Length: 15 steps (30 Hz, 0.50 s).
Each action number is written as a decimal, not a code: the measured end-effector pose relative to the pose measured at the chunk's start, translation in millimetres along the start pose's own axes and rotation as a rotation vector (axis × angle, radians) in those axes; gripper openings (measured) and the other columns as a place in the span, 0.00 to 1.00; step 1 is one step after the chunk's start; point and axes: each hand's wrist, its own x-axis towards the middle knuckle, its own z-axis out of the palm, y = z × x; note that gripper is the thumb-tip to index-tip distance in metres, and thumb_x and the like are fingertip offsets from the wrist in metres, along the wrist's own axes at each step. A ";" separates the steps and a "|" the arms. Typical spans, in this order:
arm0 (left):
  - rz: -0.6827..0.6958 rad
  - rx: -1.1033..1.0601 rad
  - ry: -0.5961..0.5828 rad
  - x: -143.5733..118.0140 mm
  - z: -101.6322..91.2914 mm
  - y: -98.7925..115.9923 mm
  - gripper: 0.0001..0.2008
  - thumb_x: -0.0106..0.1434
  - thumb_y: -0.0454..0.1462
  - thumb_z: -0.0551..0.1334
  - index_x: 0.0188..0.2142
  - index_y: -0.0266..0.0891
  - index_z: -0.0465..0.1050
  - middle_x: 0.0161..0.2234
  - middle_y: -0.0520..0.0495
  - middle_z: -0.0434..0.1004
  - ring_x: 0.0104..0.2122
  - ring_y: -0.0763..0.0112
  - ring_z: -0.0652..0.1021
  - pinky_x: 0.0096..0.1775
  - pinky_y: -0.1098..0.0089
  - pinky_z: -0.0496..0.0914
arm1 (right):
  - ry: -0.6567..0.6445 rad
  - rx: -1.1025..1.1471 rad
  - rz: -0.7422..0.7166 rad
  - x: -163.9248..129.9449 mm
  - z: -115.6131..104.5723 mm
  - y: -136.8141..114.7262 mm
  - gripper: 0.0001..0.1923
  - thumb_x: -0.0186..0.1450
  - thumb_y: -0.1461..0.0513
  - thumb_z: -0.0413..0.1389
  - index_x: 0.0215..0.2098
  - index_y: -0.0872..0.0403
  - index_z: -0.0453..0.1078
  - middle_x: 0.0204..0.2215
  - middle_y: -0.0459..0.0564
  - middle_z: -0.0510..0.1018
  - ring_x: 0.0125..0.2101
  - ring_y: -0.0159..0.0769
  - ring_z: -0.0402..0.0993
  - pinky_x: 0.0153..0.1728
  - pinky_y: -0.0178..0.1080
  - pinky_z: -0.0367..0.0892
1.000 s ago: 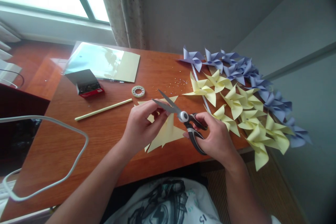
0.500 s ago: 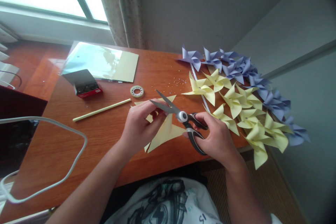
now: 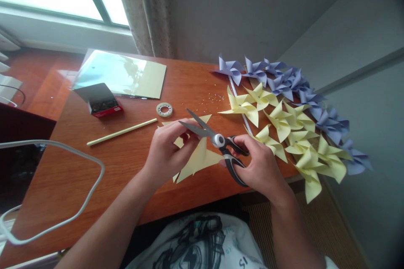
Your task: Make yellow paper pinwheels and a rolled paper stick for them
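My right hand [image 3: 259,163] grips a pair of scissors [image 3: 218,140] by its black and grey handles, fingers through the loops. The blades are spread apart and point left. Beside the lower blade, my left hand [image 3: 168,147] is closed in a pinch. Whatever sits between its fingertips is too small or too hidden to make out. Below both hands lies a pale yellow cut paper [image 3: 203,160] with pointed corners, partly covered by my left hand and the blades.
Yellow pinwheels [image 3: 279,121] and purple pinwheels [image 3: 282,83] crowd the table's right side. Left of my hands are a tape roll [image 3: 159,109], a yellow paper stick [image 3: 121,133] and an open box [image 3: 105,103]. Behind lies a paper packet [image 3: 148,77]. A white cable [image 3: 99,164] loops at left.
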 end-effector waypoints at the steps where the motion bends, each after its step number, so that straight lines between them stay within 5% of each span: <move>1: -0.003 0.000 -0.003 0.0 -0.1 -0.1 0.08 0.61 0.27 0.62 0.37 0.37 0.78 0.31 0.51 0.80 0.28 0.76 0.75 0.33 0.75 0.70 | -0.001 0.001 -0.002 -0.1 -0.1 0.2 0.20 0.57 0.53 0.69 0.41 0.50 0.68 0.30 0.43 0.77 0.31 0.37 0.76 0.36 0.38 0.69; 15: -0.005 0.018 -0.012 1.2 -0.2 2.5 0.08 0.62 0.27 0.62 0.36 0.37 0.79 0.29 0.51 0.79 0.27 0.76 0.74 0.32 0.76 0.70 | -0.023 -0.007 0.004 -0.4 -1.3 -1.9 0.20 0.57 0.53 0.68 0.41 0.50 0.68 0.31 0.44 0.77 0.31 0.37 0.75 0.37 0.38 0.68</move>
